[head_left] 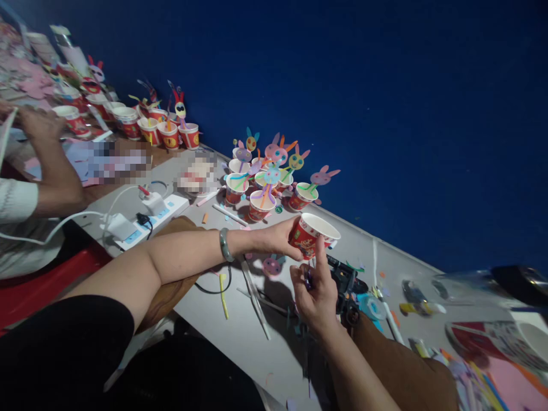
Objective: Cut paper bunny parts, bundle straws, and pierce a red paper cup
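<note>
My left hand (285, 237), with a bangle on the wrist, grips a red and white paper cup (306, 242) by its left side. The cup is tilted, its open rim facing up. My right hand (317, 291) is just below and in front of it, index finger stretched up against the cup. Its other fingers are curled round what look like small scissors (308, 278), mostly hidden by the hand. Under my left wrist a pink rabbit face (273, 265) lies on the table. Beyond my left hand stand several paper cups (262, 206) with colourful rabbit faces on strips.
A power strip (165, 214) with plugged-in chargers lies to the left. Beside it a co-worker's arm (55, 154) reaches over the table, near more decorated cups (168, 136). A black stand (346, 279), a tape roll (371, 307) and paper scraps lie right. A blue wall (363, 114) rises behind.
</note>
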Tool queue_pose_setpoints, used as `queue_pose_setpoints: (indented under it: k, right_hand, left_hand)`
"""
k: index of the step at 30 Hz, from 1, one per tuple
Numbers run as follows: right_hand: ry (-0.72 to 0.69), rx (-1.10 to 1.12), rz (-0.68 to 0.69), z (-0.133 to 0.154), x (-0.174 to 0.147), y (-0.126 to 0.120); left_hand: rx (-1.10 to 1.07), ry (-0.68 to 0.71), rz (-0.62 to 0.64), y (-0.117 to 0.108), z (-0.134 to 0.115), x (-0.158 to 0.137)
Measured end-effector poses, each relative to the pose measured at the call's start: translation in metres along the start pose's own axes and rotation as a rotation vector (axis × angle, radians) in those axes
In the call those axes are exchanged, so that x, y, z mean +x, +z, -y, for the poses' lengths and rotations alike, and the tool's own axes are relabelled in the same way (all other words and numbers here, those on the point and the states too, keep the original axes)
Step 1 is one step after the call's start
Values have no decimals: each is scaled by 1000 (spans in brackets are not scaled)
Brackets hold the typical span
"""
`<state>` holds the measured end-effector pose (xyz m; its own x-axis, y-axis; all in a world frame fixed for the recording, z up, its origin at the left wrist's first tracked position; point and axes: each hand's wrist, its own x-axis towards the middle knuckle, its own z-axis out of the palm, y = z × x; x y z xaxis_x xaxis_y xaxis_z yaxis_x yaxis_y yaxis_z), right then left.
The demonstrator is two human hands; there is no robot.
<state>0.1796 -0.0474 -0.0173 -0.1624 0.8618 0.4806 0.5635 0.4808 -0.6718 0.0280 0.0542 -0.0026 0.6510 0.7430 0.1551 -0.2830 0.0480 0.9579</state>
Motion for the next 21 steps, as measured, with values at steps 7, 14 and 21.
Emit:
queue_pose_setpoints:
  k: [7, 14, 21]
  right_hand:
    - [-11, 37, 23, -5, -2, 7]
    - [-7, 64, 2, -6, -6, 7]
    - [66, 189, -382, -7, 6, -12]
  left_hand:
    - [-64, -45, -52, -3, -8, 1]
    - [-174, -39, -73, -5, -10, 2]
    - [-186, -80, -9, -3, -9, 1]
